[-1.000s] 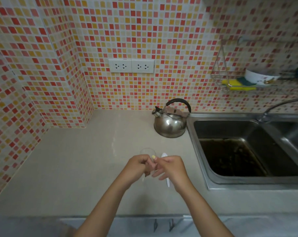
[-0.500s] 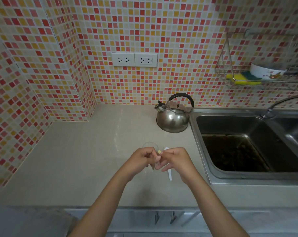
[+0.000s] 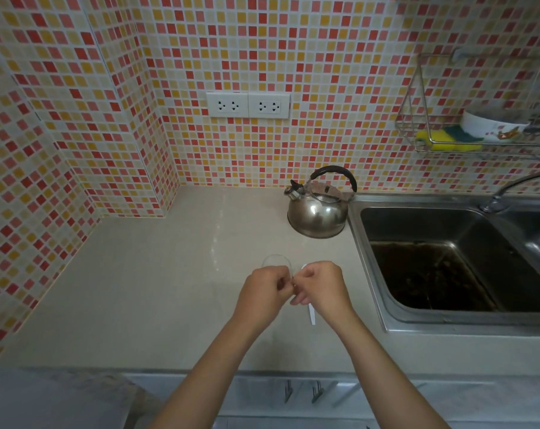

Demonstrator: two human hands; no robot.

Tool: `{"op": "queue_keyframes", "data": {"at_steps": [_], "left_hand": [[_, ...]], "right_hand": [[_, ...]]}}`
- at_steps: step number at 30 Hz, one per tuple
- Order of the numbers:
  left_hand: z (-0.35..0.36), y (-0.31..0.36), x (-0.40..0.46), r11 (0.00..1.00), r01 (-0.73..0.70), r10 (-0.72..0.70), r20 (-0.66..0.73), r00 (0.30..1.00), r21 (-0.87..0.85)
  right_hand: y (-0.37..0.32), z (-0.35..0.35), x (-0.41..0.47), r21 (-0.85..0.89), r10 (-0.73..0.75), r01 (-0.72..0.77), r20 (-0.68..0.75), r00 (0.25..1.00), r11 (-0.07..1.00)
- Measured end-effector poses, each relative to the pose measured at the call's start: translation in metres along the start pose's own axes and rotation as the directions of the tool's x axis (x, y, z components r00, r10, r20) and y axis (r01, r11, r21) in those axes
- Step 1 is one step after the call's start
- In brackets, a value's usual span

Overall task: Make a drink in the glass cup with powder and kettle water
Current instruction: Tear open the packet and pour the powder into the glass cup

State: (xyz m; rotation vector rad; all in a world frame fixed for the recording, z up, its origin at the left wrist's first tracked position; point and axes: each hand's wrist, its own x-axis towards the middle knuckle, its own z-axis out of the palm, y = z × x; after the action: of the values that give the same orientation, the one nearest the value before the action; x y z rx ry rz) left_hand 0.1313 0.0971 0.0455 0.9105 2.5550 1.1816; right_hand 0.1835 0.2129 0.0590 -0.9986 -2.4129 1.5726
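A clear glass cup [image 3: 275,261] stands on the beige counter [image 3: 169,289], mostly hidden behind my hands. My left hand [image 3: 264,289] and my right hand [image 3: 322,287] meet just in front of it, fingertips pinching a small yellowish powder packet [image 3: 293,283] between them; only a sliver of it shows. A white plastic spoon [image 3: 311,315] lies on the counter under my right hand. The steel kettle [image 3: 318,212] with a black handle sits at the back beside the sink.
A steel sink [image 3: 442,267] with dark water fills the right side, its tap [image 3: 510,187] behind. A wire rack [image 3: 479,131] on the tiled wall holds a sponge and a bowl. Wall sockets [image 3: 248,105] are above the counter.
The view has tilted down a little. My hands have stayed together in front of the cup, and the yellow tip of the packet shows less now.
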Motion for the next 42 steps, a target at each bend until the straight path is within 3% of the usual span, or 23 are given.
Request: {"op": "queue_keyframes", "data": {"at_steps": [6,10,13,17,22,25,36,40,42], "left_hand": [[0.004,-0.001,0.0,0.98,0.057,-0.029,-0.145,0.989,0.191],[0.004,-0.005,-0.003,0.934,-0.11,0.179,-0.177,0.968,0.34],[-0.003,-0.013,-0.001,0.928,-0.277,0.3,-0.057,0.952,0.251],[-0.006,-0.018,-0.004,0.931,-0.328,0.343,-0.077,0.936,0.159],[-0.003,-0.019,-0.002,0.932,-0.309,0.338,-0.155,0.928,0.187],[-0.004,-0.02,0.002,0.947,-0.301,0.318,-0.196,0.928,0.115],[-0.013,-0.034,0.028,0.974,-0.16,0.14,-0.128,0.982,-0.159],[-0.016,-0.041,0.031,0.96,-0.084,0.047,-0.144,0.988,-0.266],[-0.019,-0.046,0.032,0.947,-0.056,0.007,-0.152,0.988,-0.316]], "right_hand": [[0.011,0.001,0.006,-0.149,-0.05,0.035,-0.098,0.994,0.988],[0.007,-0.005,0.006,-0.197,-0.04,0.033,-0.033,0.999,0.98],[-0.002,-0.017,0.011,-0.158,-0.028,0.035,0.05,0.998,0.987],[-0.022,-0.027,0.011,-0.14,-0.027,0.042,0.106,0.994,0.989],[-0.033,-0.029,0.013,-0.183,-0.038,0.063,0.134,0.99,0.981],[-0.034,-0.028,0.016,-0.196,-0.051,0.071,0.107,0.993,0.978],[-0.039,-0.024,0.037,-0.254,-0.093,0.128,0.145,0.985,0.959],[-0.03,-0.028,0.048,-0.045,-0.186,0.195,0.155,0.97,0.98],[-0.013,-0.031,0.06,0.047,-0.139,0.137,0.06,0.988,0.99]]}}
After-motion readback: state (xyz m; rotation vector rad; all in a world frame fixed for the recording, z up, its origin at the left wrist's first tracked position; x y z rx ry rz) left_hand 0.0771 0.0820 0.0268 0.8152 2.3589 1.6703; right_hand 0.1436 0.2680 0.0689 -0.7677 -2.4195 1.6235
